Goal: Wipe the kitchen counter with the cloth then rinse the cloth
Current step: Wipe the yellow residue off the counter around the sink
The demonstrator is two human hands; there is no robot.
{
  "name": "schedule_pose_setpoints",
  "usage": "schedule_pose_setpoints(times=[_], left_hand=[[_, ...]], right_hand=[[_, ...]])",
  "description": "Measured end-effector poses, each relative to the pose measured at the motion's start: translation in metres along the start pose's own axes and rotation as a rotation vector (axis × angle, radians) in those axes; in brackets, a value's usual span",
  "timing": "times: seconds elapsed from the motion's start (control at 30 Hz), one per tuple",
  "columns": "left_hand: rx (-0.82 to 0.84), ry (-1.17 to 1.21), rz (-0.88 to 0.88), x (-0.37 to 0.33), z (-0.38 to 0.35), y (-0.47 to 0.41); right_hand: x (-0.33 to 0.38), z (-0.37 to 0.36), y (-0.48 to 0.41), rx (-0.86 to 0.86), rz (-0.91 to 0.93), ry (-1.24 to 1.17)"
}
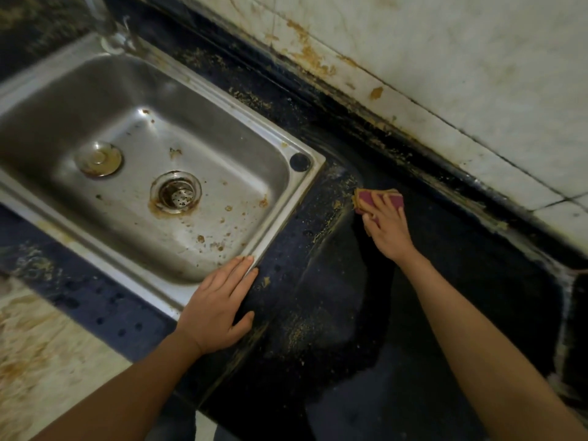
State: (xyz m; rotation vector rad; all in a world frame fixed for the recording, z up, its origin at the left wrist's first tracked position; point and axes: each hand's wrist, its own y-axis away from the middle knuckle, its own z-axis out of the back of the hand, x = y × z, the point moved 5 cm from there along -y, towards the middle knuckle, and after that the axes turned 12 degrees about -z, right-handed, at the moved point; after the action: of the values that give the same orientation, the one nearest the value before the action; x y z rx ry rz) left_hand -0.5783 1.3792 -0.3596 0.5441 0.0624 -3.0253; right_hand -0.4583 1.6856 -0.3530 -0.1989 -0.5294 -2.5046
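Maroon cloth [370,198] with a yellowish edge, lying on the dark surface [451,288] just right of the steel sink [216,122], near its far corner. The right hand [389,229] presses it down, fingers extended over its top. The left hand [219,308] lies flat, palm down, fingers straight, across the sink's near corner and the surface. Brown grime marks the surface, basin and tiled wall [477,74].

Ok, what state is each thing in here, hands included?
Black stone counter: grime-streaked, partly clean.
Stainless steel sink: stained, drain uncovered.
Round metal stopper: lying beside drain.
Dark red cloth: flat on counter.
Right hand: pressing cloth.
Left hand: flat, fingertips on sink rim.
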Motion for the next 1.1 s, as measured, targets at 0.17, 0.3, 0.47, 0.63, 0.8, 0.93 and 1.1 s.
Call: schedule_pose_setpoints(times=[0.17, 0.3, 0.47, 0.63, 0.8, 0.93, 1.1], left_hand=[[-0.042, -0.022, -0.006, 0.001, -0.003, 0.001], [-0.041, -0.047, -0.014, 0.001, -0.004, 0.000], [-0.032, -0.051, -0.011, 0.000, -0.002, 0.000], [-0.051, 0.014, -0.009, 0.000, 0.003, 0.001], [-0.255, 0.192, 0.150, 0.009, 0.025, 0.018], [-0.240, 0.074, 0.215, 0.029, 0.035, 0.053], [-0.126, -0.058, 0.271, 0.047, 0.039, 0.073]], right_hand=[[0.002, 0.019, -0.048, -0.036, -0.075, -0.259], [0.029, 0.016, -0.086, -0.055, -0.231, -0.122], [0.049, 0.008, -0.064, -0.023, -0.108, 0.025], [0.082, -0.053, 0.061, 0.033, 0.135, 0.159], [0.126, -0.115, 0.213, 0.064, 0.468, 0.200], [0.133, -0.104, 0.222, 0.348, 0.311, -0.380], [0.092, -0.024, 0.157, 0.166, -0.206, -1.340]])
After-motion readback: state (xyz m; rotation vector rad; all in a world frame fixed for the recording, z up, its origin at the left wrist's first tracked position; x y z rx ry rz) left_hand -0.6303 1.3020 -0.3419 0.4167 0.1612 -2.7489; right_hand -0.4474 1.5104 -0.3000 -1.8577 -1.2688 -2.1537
